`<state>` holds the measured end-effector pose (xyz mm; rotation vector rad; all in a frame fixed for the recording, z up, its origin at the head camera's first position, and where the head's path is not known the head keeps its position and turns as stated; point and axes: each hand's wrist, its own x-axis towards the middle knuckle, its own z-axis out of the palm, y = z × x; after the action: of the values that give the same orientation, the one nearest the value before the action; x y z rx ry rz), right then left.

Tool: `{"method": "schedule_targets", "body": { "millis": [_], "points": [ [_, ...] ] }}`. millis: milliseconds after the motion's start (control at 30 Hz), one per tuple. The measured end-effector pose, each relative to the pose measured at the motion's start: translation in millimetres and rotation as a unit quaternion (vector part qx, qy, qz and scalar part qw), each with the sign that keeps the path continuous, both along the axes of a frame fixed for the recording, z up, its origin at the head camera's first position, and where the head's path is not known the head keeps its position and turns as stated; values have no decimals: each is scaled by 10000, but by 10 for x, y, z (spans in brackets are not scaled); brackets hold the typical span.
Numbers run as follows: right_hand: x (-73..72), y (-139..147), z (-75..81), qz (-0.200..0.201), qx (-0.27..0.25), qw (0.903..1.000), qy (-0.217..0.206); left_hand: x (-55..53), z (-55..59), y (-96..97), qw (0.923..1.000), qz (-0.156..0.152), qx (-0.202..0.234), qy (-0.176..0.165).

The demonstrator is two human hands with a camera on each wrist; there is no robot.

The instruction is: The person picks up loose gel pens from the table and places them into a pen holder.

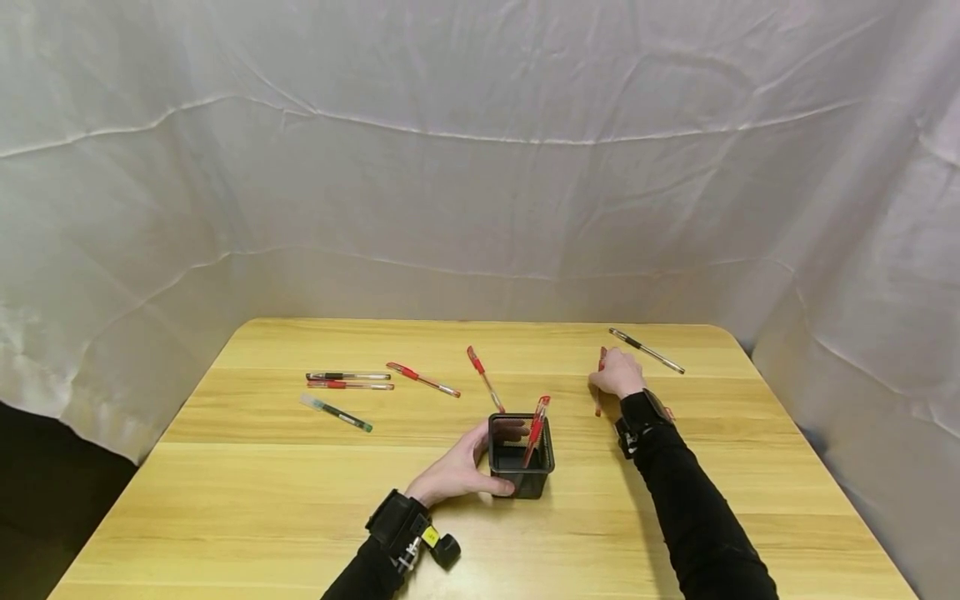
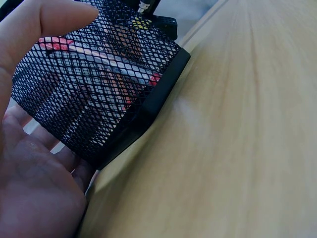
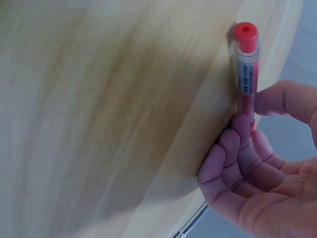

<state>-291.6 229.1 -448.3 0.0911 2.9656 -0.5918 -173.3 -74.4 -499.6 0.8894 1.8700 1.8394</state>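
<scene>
My left hand (image 1: 457,473) grips a black mesh pen holder (image 1: 529,485) from its left side, thumb along the near wall and fingers round the far side. The square holder stands upright on the table, and a red pen (image 1: 536,429) leans inside it, cap above the rim. Through the mesh (image 2: 94,94) in the left wrist view, red and clear pen parts show. Farther back on the right, my right hand (image 1: 619,373) pinches another red pen (image 3: 246,74) between thumb and fingertips, close over the tabletop. Its clear barrel and red end point away from the fingers.
Beyond the right hand lies a black pen (image 1: 647,350). A red pen (image 1: 486,379) lies behind the holder, another red pen (image 1: 423,379) left of it. Farther left are a black pen (image 1: 348,376), a red pen (image 1: 350,386) and a green-ended pen (image 1: 337,412). White cloth (image 1: 480,192) surrounds the table.
</scene>
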Motion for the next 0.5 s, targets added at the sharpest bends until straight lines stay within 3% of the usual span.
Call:
{"method": "schedule_targets", "body": {
  "millis": [200,500],
  "points": [
    [20,41,42,-138,-250,9996,-90,5,10,1,10000,28,-34,43],
    [8,139,6,-1,-699,9973,-228,2,-2,1,10000,62,-62,-29]
  ]
}}
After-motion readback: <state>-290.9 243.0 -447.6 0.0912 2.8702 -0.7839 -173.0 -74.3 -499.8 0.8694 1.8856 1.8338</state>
